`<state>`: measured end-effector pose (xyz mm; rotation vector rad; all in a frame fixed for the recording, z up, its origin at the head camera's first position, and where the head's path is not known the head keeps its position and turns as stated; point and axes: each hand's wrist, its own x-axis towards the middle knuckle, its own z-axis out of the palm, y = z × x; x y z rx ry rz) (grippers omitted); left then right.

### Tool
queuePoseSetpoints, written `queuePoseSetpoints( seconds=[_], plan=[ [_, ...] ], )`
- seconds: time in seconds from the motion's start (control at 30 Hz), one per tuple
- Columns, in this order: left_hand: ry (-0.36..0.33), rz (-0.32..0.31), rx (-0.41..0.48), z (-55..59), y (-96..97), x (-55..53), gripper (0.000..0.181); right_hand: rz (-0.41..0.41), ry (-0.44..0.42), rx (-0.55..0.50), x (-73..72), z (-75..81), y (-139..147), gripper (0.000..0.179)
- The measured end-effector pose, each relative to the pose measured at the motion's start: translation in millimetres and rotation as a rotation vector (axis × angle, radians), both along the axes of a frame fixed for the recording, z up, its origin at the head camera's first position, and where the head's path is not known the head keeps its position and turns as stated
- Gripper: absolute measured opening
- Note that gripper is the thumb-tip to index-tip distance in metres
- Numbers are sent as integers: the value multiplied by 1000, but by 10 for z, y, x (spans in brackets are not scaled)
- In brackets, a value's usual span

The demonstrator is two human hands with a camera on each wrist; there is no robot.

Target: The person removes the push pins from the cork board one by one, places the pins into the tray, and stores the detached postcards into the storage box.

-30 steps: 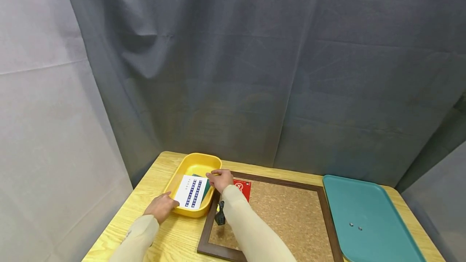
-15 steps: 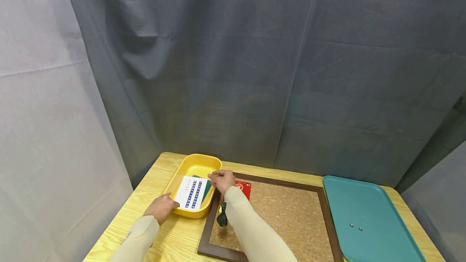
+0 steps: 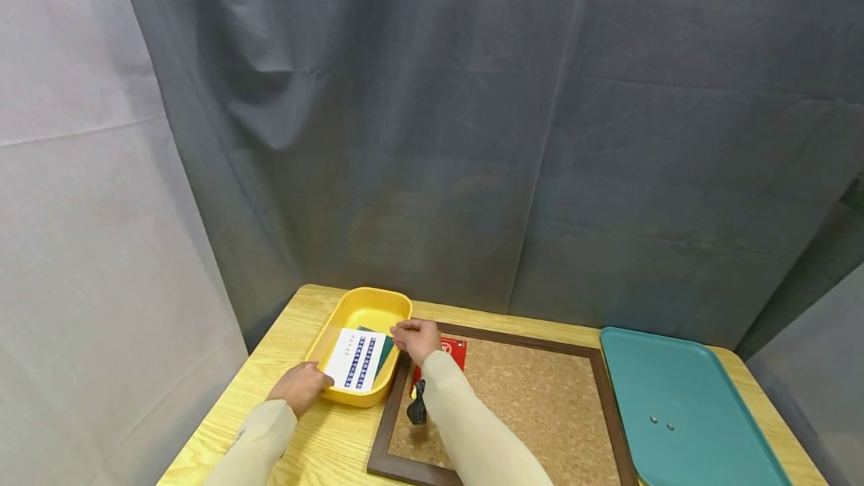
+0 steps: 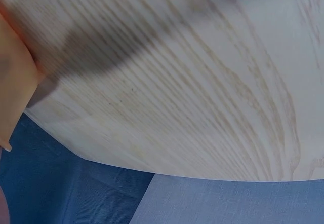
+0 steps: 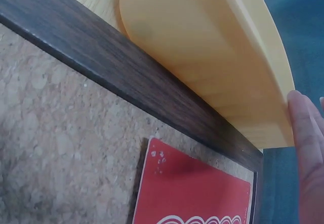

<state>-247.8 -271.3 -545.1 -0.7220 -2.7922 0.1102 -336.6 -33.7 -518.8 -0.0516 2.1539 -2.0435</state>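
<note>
Inside a yellow tub [image 3: 374, 300] lies a white card [image 3: 351, 362] printed with two columns of dark blue squares, covering part of a dark green card [image 3: 386, 351]. My left hand [image 3: 299, 387] grips the tub's near left side, thumb over the rim by the white card's edge. At the opposite rim is my right hand [image 3: 416, 337], its fingertips bunched above the green card's corner; I cannot tell whether they pinch it. In the right wrist view, a finger [image 5: 304, 127] lies at the tub's rim, outside its wall. The left wrist view shows mostly tabletop.
Right of the tub lies a cork board [image 3: 533, 403] in a dark brown frame [image 3: 513, 338], bearing a red card [image 3: 456, 351]. Beyond it sits a teal tray [image 3: 682, 373] with two small shiny bits [image 3: 662, 424]. Grey curtains [image 3: 432, 133] hang behind the wooden table [image 3: 229, 433].
My right hand has drifted slightly right, its fingertips nearer the tub's right rim. The left hand stays on the tub. The cards look the same.
</note>
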Motion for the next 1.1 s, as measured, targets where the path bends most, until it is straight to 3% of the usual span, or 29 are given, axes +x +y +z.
queuePoseSetpoints(
  seconds=[0.17,0.4,0.57,0.8,1.1],
  plan=[
    [-71,31,6,54,37,-14,18,1,1,7,-1,-9,5,19],
    [-132,-9,36,96,59,-71,10,18,17,-17,13,10,50,20],
    [-198,-13,39,121,127,-104,42,-4,38,-38,-5,-16,112,21],
    [-198,10,98,193,382,-112,64,-41,105,40,-44,-48,266,24],
    [-145,1,171,229,630,-114,72,-106,131,213,-98,-118,541,21]
  ],
)
